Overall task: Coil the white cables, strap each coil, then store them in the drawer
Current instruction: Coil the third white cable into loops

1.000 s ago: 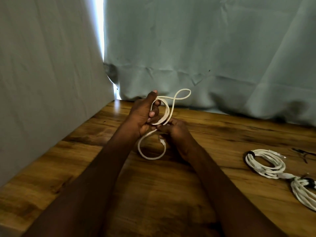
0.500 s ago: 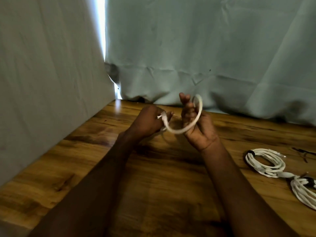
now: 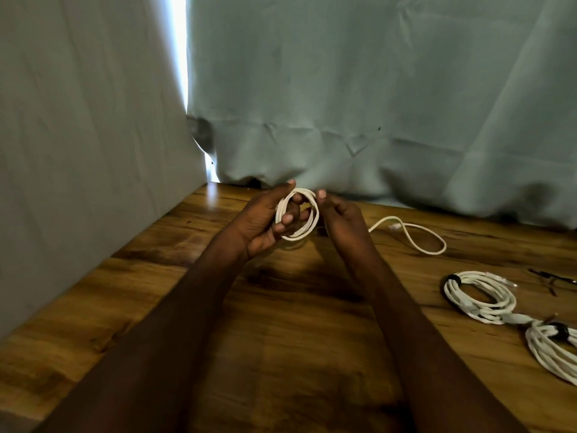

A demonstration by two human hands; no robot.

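While gripped, white cable: small coil.

We see the cable's loose tail on the counter right of both hands, two strapped coils nearer, further right

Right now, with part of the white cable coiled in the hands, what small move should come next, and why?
Probably wind another loop: the left hand holds the coil, while a loose tail lies uncoiled on the wooden table beside the right hand. Strapping looks premature.
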